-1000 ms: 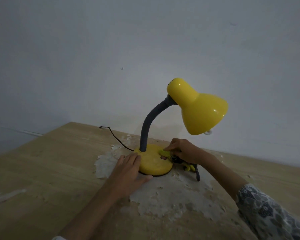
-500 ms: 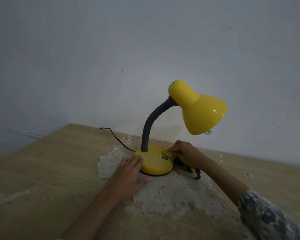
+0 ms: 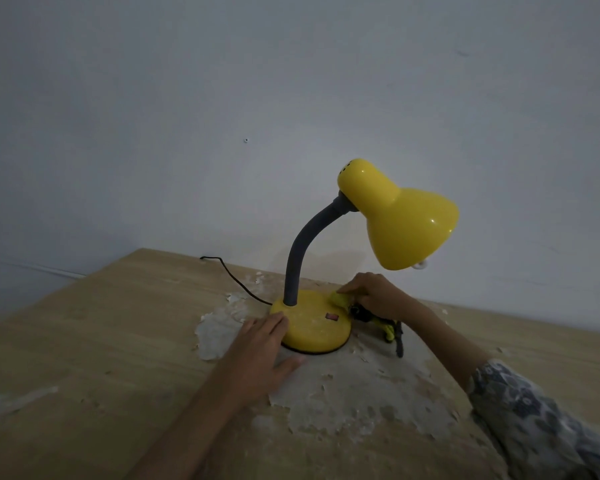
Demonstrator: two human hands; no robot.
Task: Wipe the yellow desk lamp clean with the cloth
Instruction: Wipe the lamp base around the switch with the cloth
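Note:
The yellow desk lamp (image 3: 400, 223) stands on the wooden table, with a grey bent neck and a round yellow base (image 3: 314, 329) bearing a small red switch. My left hand (image 3: 257, 355) lies flat with straight fingers against the base's left edge, steadying it. My right hand (image 3: 378, 294) grips a bunched yellow-green cloth (image 3: 340, 299) and presses it on the base's far right rim. The cloth's tail, yellow with a dark edge, trails on the table behind the hand.
The wooden table (image 3: 101, 341) has a large patch of peeled, flaking surface around and in front of the lamp. A black power cord (image 3: 232, 280) runs from the base toward the back wall. The wall stands close behind the table.
My right hand has slid the cloth a little toward the back of the base's right rim. The left hand stays on the base's left edge.

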